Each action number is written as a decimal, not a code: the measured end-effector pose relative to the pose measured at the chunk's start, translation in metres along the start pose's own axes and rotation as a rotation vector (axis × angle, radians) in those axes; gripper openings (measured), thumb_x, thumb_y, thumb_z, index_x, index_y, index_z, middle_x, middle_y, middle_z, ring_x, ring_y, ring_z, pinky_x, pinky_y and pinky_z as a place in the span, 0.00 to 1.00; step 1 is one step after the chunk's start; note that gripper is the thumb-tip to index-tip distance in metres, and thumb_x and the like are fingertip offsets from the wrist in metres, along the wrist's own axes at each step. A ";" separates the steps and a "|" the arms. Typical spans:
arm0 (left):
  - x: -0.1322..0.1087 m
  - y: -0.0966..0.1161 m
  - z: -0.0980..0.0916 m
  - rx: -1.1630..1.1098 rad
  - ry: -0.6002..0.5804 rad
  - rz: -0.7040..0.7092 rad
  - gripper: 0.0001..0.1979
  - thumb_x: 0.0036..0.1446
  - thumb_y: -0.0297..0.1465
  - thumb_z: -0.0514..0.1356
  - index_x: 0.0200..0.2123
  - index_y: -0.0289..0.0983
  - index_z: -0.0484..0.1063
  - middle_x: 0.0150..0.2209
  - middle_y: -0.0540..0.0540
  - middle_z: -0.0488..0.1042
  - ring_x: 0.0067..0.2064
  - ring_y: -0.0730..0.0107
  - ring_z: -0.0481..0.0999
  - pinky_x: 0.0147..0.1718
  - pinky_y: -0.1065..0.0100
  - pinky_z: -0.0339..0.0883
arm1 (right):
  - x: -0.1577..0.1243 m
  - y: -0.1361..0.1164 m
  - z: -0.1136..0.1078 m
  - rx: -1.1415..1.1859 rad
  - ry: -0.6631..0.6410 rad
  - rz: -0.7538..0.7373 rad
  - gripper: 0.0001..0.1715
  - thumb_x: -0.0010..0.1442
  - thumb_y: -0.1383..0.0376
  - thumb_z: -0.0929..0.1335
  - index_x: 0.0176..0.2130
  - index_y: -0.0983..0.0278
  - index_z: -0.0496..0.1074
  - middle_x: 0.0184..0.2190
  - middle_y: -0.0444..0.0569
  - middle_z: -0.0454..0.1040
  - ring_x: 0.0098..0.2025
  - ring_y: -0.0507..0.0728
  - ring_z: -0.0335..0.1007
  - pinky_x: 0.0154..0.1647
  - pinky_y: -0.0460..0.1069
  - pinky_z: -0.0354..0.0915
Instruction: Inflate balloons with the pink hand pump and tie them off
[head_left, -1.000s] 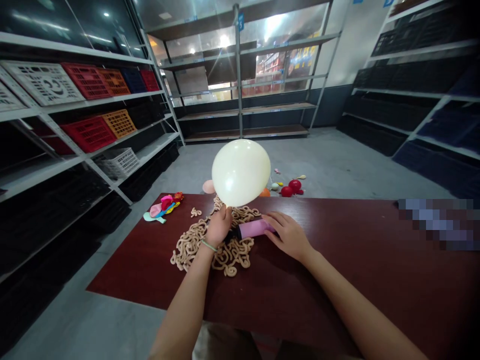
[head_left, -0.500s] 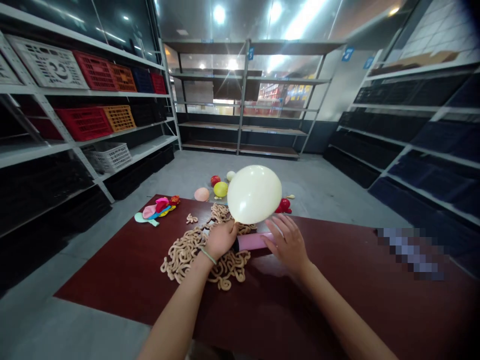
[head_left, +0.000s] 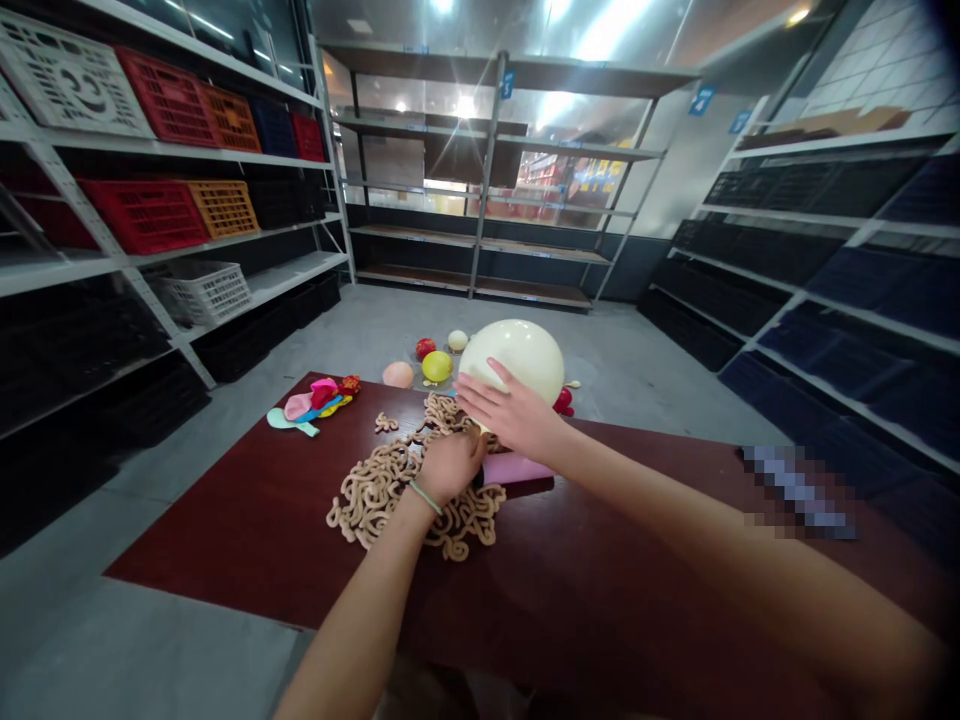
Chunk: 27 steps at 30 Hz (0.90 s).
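Note:
A pale cream inflated balloon (head_left: 525, 352) sits above the far edge of the dark red table (head_left: 600, 590). My left hand (head_left: 450, 465) is closed around the balloon's neck at the black nozzle of a pink pump (head_left: 517, 468) lying on the table. My right hand (head_left: 506, 410) lies open with fingers spread against the balloon's near side. A heap of tan curly balloon clips (head_left: 390, 485) spreads under and left of my left hand.
Several flat coloured balloons (head_left: 315, 402) lie at the table's far left corner. Inflated balloons, peach (head_left: 397, 375), yellow (head_left: 436, 366), red (head_left: 425, 347) and white (head_left: 457, 340), rest on the grey floor beyond. Shelving with red, orange and white crates (head_left: 150, 215) lines the left; dark shelves stand right.
My right hand left the pink pump and rose onto the balloon's side. The balloon has tipped lower and away. The camera view lifted, showing more floor and balloons beyond the table.

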<state>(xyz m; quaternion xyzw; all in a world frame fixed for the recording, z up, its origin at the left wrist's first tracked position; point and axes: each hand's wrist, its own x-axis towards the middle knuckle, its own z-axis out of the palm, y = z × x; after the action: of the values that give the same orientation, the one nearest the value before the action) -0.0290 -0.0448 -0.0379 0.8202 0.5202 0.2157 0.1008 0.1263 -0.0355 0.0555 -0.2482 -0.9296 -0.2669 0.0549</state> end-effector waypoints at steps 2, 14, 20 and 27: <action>0.000 0.000 -0.002 -0.011 0.006 -0.004 0.17 0.70 0.38 0.46 0.37 0.39 0.70 0.31 0.39 0.77 0.33 0.57 0.77 0.32 0.66 0.61 | -0.001 0.002 0.006 -0.012 -0.009 0.018 0.39 0.60 0.71 0.67 0.67 0.55 0.58 0.65 0.45 0.63 0.71 0.64 0.47 0.72 0.71 0.39; 0.000 0.004 -0.001 -0.690 0.117 -0.009 0.22 0.69 0.44 0.46 0.27 0.39 0.64 0.25 0.48 0.68 0.29 0.66 0.67 0.32 0.67 0.59 | -0.028 0.023 0.000 -0.160 -0.012 0.177 0.31 0.58 0.67 0.69 0.61 0.59 0.67 0.67 0.53 0.60 0.70 0.71 0.47 0.69 0.76 0.39; 0.005 0.008 0.000 -1.204 0.062 -0.182 0.22 0.65 0.49 0.48 0.26 0.39 0.58 0.21 0.54 0.57 0.20 0.75 0.56 0.20 0.71 0.52 | -0.034 0.023 -0.007 -0.224 0.012 0.189 0.30 0.62 0.66 0.66 0.62 0.56 0.65 0.68 0.49 0.58 0.71 0.69 0.46 0.69 0.76 0.41; 0.005 0.008 -0.012 -1.337 -0.060 -0.224 0.17 0.61 0.45 0.56 0.30 0.37 0.65 0.26 0.52 0.68 0.21 0.78 0.60 0.18 0.75 0.51 | -0.036 0.025 -0.003 -0.196 0.080 0.169 0.34 0.63 0.70 0.65 0.66 0.52 0.59 0.68 0.45 0.59 0.71 0.67 0.45 0.69 0.75 0.41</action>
<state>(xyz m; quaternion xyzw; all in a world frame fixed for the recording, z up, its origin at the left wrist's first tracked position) -0.0267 -0.0449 -0.0226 0.5284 0.3536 0.4565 0.6225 0.1697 -0.0344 0.0609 -0.3192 -0.8719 -0.3604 0.0896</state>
